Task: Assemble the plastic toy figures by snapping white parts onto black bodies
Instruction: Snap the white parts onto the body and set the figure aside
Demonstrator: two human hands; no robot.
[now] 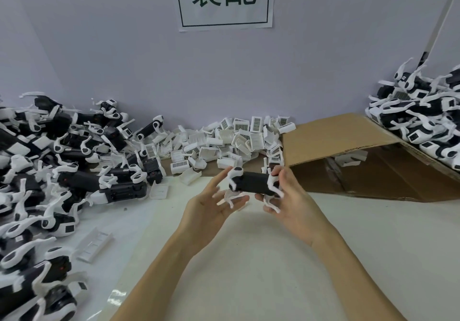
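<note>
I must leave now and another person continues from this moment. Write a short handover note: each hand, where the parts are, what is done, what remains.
Right hand: grips one end of the black body, held above the table.
Left hand: open, fingers spread at the body's other end; the frame is blurred there.
The body already carries white parts at both ends; whether it is complete I cannot tell.
Loose white parts lie in a heap by the back wall.
Left pile and right pile on the cardboard both hold black-and-white figures; which pile is finished I cannot tell.
Left to do: check this figure, then go on to the next.
</note>
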